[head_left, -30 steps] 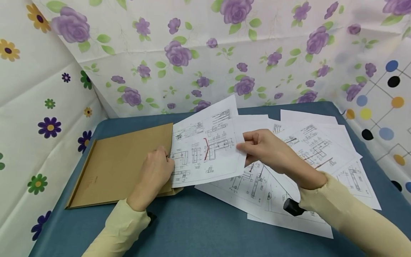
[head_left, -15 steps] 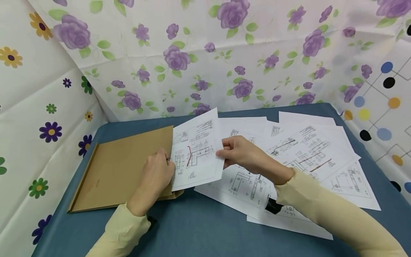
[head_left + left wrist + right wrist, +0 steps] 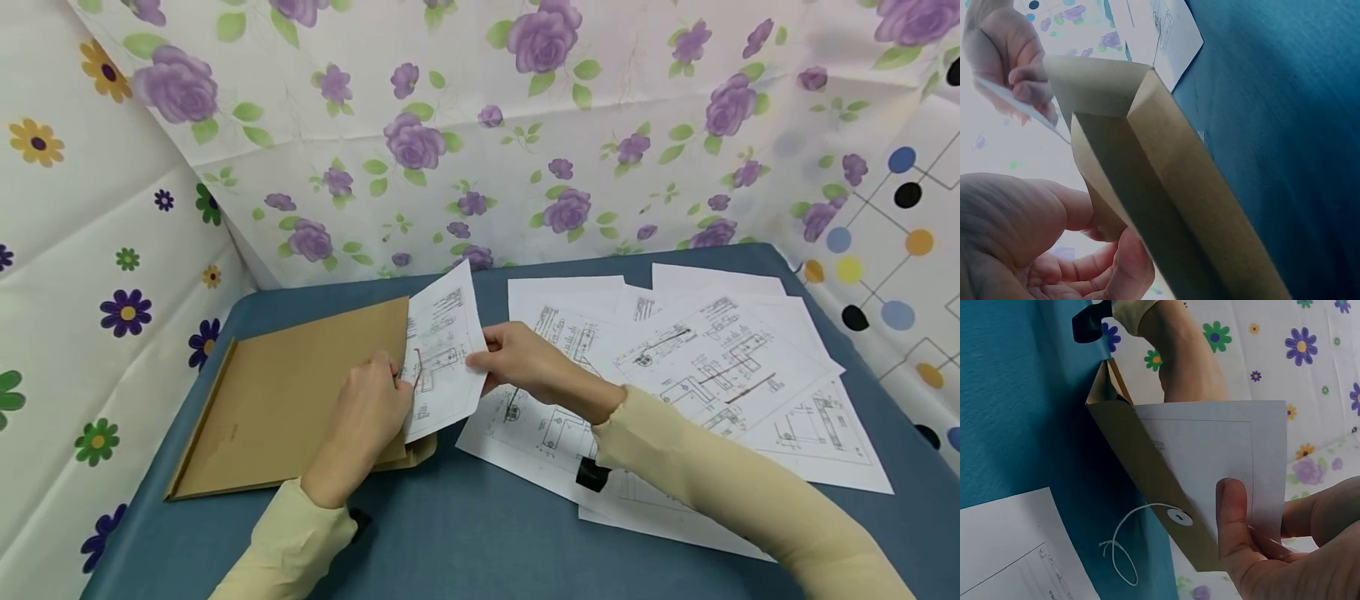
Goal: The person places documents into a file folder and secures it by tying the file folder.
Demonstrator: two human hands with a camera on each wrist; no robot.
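Observation:
A brown kraft paper document envelope (image 3: 285,400) lies on the left of the table, its mouth facing right. My left hand (image 3: 363,412) pinches the upper edge of that mouth between thumb and finger, and in the left wrist view the side opening (image 3: 1154,156) gapes. With my right hand (image 3: 521,358) I pinch the right edge of a printed drawing sheet (image 3: 446,358) that carries a red line. The sheet stands slanted, its left part inside the envelope and hidden. In the right wrist view a white button (image 3: 1180,517) with a looped string (image 3: 1124,550) shows on the envelope's flap.
Several printed drawing sheets (image 3: 705,375) overlap in a loose spread on the right of the table, partly under my right forearm. The blue tablecloth (image 3: 465,533) shows in front. Flowered curtains (image 3: 480,150) hang behind and at the sides.
My right hand has moved left and slid the sheet further into the envelope, so less of it shows. The left hand keeps its hold on the envelope's edge.

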